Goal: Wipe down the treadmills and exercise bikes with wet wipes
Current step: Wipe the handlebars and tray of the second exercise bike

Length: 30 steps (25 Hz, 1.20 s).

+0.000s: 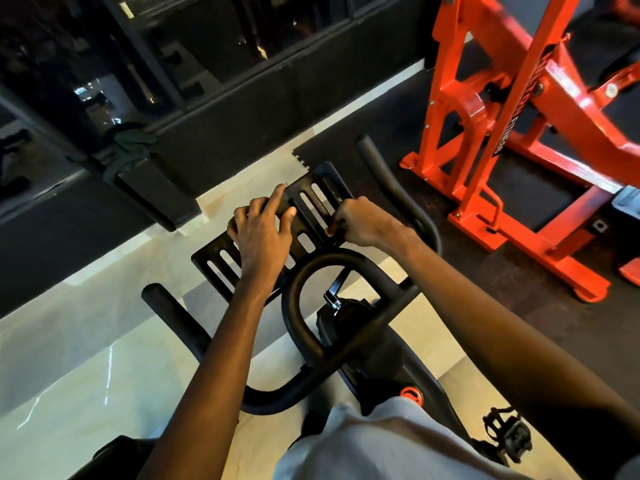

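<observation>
Wiping of the exercise bike's black slotted metal tray [322,174] looks to be the step in hand, though no wet wipe shows. The left hand [263,230] lies spread on the tray's middle, fingers nearly straight. The right hand [360,223], at its three o'clock, curls at the tray's edge; what it grips cannot be told. Next likely comes the black tubular handlebar loop [289,299] at six o'clock.

Arms reach forward, left hand [261,233] spread flat, right hand [360,221] with fingers curled.
</observation>
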{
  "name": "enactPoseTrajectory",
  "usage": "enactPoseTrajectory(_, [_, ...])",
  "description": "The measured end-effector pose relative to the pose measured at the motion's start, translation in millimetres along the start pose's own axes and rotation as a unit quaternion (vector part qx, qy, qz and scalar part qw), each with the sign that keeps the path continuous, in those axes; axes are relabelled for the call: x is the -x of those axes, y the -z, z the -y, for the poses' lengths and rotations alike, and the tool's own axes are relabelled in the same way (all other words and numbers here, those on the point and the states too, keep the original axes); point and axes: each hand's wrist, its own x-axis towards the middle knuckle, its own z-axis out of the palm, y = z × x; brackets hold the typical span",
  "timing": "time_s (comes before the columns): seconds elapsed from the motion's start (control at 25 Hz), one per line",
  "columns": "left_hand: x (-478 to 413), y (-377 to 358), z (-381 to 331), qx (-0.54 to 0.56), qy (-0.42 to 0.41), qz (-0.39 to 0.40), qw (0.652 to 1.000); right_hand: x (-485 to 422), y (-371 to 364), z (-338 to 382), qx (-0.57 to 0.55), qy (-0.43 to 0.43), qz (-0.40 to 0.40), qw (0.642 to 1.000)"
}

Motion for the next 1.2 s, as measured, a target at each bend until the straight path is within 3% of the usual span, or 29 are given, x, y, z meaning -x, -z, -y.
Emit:
enactPoseTrajectory(0.16, [-2.5,4.4,1.2,-0.003,0.001,0.013,1.000,-8.9,3.4,4.1,0.025,-0.008,-0.008,1.000])
enactPoseTrajectory(0.28, [-2.6,5.9,-1.4,-0.013,-0.004,0.019,1.000,-18.8,5.9,12.4,-0.029,0.032,-0.165,0.985])
enactPoseTrajectory(0.36, [-4.9,8.4,-0.1,-0.010,-0.012,0.019,1.000,-29.6,3.1,24.2,-0.041,0.079,-0.223,0.971])
enactPoseTrajectory(0.56, [-20.2,16.3,6.3,0.034,-0.032,0.065,0.997,-41.9,0.6,30.1,0.028,0.084,-0.222,0.971])
enactPoseTrajectory(0.8, [-16.7,15.7,8.7,0.058,-0.030,0.053,0.996,-31.9,2.3,29.1,0.048,0.032,-0.253,0.966])
enactPoseTrajectory(1.2, [-17.1,19.0,4.9,0.064,-0.033,0.064,0.995,25.8,-24.8,7.7,0.072,-0.047,-0.194,0.977])
